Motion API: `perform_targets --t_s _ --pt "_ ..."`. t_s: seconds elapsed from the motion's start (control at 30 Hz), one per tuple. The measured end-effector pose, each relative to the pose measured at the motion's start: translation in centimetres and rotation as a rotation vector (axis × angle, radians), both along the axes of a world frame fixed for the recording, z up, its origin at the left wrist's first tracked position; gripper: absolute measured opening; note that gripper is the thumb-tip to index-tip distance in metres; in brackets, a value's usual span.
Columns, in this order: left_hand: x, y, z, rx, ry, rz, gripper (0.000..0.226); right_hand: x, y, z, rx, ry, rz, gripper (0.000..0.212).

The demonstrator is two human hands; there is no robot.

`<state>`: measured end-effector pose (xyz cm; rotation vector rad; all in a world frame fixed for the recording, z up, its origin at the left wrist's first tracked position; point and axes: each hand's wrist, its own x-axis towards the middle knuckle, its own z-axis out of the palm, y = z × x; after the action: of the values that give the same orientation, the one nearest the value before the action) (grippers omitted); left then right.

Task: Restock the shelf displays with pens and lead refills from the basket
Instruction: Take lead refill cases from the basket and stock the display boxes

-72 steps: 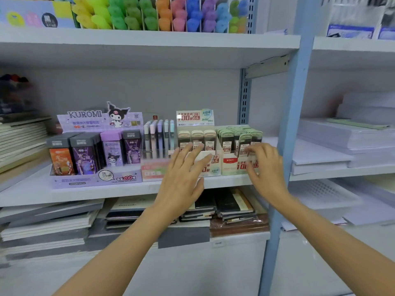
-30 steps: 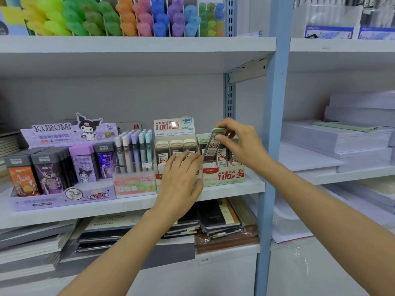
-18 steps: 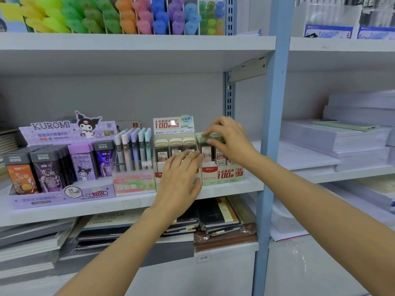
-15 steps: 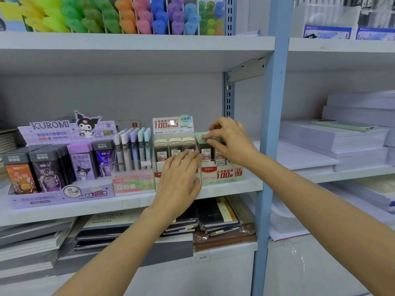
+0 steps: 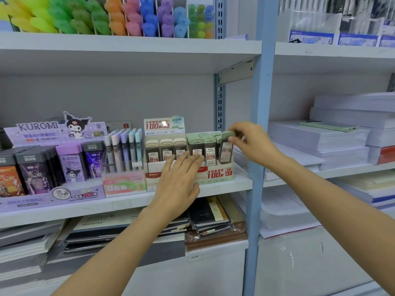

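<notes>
R hand [image 5: 254, 144] is pinching a green-cap lead refill [image 5: 226, 150] by its top, seating it at the rt end of the 0.7 display box [image 5: 215, 174]. L hand [image 5: 177, 182], fingers [image 5: 183, 161] straight, is bracing the box front. Box is looking near full; basket not in view, so remaining qty unknown.

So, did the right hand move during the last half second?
Yes. The right hand went rightward along the green display box, from its left half to its right end near the blue post, where it pinches a green-capped case.
</notes>
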<state>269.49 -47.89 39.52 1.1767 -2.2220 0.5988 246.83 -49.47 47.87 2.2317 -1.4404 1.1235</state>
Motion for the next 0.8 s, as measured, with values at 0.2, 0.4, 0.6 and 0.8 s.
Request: perform_targets --t_s 0.2,0.4,0.6,0.8 --pt "0.0 0.1 0.1 0.006 0.008 -0.014 0.063 -0.9 0.3 2.0 -0.174 -0.113 0.109 0.012" --pt "0.1 0.2 0.2 0.009 0.02 -0.028 0.062 -0.5 -0.1 0.4 -0.156 -0.024 0.126 0.013" --pt "0.0 0.2 0.3 0.011 0.027 -0.037 0.061 -0.2 -1.0 0.2 -0.122 -0.007 0.124 0.016" --pt "0.0 0.3 0.3 0.014 0.033 -0.041 0.061 0.5 -2.0 0.4 -0.042 -0.042 0.104 0.022"
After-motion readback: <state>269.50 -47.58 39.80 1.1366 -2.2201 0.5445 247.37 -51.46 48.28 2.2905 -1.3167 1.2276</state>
